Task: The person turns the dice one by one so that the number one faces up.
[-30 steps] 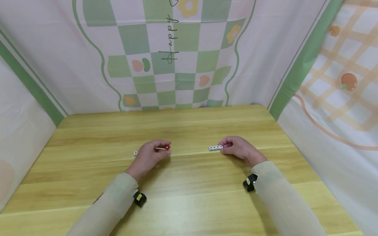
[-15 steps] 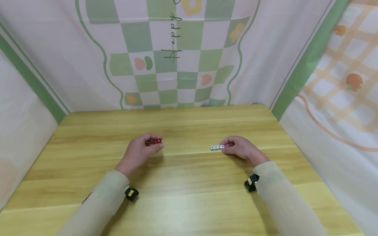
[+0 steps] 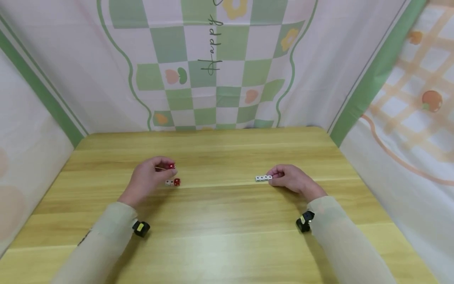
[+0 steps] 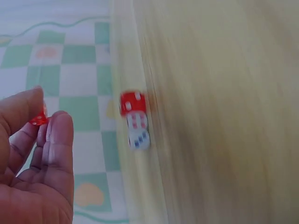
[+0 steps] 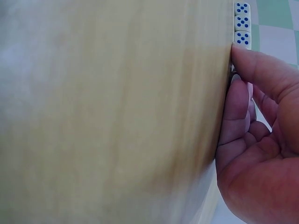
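Observation:
Between thumb and fingertips, my left hand (image 3: 147,179) pinches a red die (image 3: 172,166), held above the table. Just below it in the head view, a short row lies on the table: two white dice (image 4: 138,130) with a red die (image 4: 132,102) at the right end. To the right, a straight row of several white dice (image 3: 263,178) rests on the table. My right hand (image 3: 289,178) holds the right end of that row between thumb and fingers, which partly hide the end die. Blue pips show on these dice (image 5: 242,22) in the right wrist view.
The wooden table (image 3: 220,221) extends around both hands. A green-and-white checked cloth (image 3: 213,79) hangs behind its far edge, with more cloth at both sides. Each wrist carries a small black camera, such as the left one (image 3: 141,228).
My left hand has moved left with the red die, uncovering the short dice row that it mostly hid. My right hand stays at its row. The head view has turned slightly left.

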The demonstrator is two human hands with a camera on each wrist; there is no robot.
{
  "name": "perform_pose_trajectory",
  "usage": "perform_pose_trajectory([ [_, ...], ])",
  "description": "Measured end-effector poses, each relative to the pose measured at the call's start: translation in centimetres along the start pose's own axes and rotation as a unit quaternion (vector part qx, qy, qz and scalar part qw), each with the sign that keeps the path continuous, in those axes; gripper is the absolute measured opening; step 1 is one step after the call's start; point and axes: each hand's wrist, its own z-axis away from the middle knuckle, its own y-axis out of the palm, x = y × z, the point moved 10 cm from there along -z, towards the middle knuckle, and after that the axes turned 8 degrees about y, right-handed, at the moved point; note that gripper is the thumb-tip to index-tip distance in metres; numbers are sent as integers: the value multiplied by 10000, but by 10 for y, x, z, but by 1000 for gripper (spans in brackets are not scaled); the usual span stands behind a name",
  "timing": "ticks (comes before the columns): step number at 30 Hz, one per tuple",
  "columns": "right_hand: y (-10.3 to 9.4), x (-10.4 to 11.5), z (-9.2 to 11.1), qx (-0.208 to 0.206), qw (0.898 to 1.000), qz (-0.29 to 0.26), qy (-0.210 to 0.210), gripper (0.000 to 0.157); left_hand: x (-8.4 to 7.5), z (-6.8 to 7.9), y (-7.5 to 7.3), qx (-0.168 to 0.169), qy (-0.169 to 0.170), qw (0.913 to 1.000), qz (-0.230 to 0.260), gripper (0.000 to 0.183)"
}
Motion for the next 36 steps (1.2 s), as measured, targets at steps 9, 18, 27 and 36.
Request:
perform_pose_trajectory([
  [9,2,1,-1,26,9999,-124,-9,24,18,6,-16,195,-44,9964,-825,24],
  [18,1,2,-1,0,9999,-103,-6,24,32,5,-9,717,-228,9872,-1408,14],
  [27,3,-2,-3,3,10000,-80,-49,26,40,4,-2,901,-383,9811,-1670,14],
  [36,1,0,-3,5,10000,-35,3,23,39,4,1,1003,-427,9806,-1628,17],
])
